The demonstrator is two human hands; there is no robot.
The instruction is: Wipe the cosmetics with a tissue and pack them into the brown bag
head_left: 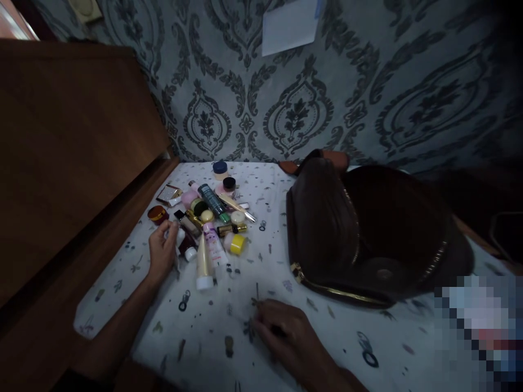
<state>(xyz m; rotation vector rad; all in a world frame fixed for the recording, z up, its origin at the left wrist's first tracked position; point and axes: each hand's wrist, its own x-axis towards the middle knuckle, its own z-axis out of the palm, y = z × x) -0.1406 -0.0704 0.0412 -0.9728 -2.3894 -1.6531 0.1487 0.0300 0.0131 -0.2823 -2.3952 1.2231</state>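
My left hand is at the left side of a pile of cosmetics, its fingers pinched together. A small whitish thing shows at its fingertips, too blurred to name. Close by lie a dark bottle with a white cap, a cream tube, a pink-and-white tube and a brown jar with a gold band. My right hand is curled closed above the cloth, in front of the brown bag and apart from it. Nothing shows between its fingers. The bag stands with its gold zip open.
Farther back in the pile are a dark green tube, a blue-lidded jar and a yellow-lidded jar. A patterned white cloth covers the table. Wooden furniture borders the left, and a papered wall the back.
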